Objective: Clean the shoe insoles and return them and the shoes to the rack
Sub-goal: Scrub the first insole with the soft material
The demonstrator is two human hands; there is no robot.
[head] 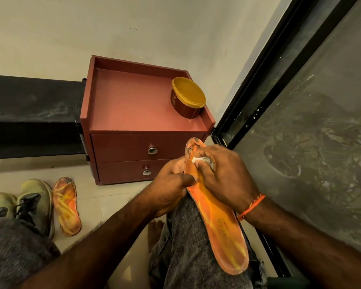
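Two shoes [29, 203], spare insole [66, 206] beside, tub [188, 98] on cabinet [133, 105]

Reddish two-drawer cabinet [142, 113] against pale wall [92, 28]; black-framed window [321, 122] beside.

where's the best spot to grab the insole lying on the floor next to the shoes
Probably the narrow middle of the insole on the floor, pinched across its long edges from above. It lies flat with its right edge clear; the shoes crowd its left side, so approach from the right.

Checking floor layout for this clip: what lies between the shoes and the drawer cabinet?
In the head view, the second orange insole lies on the floor tiles between the shoes and the drawer cabinet, close beside the shoes.
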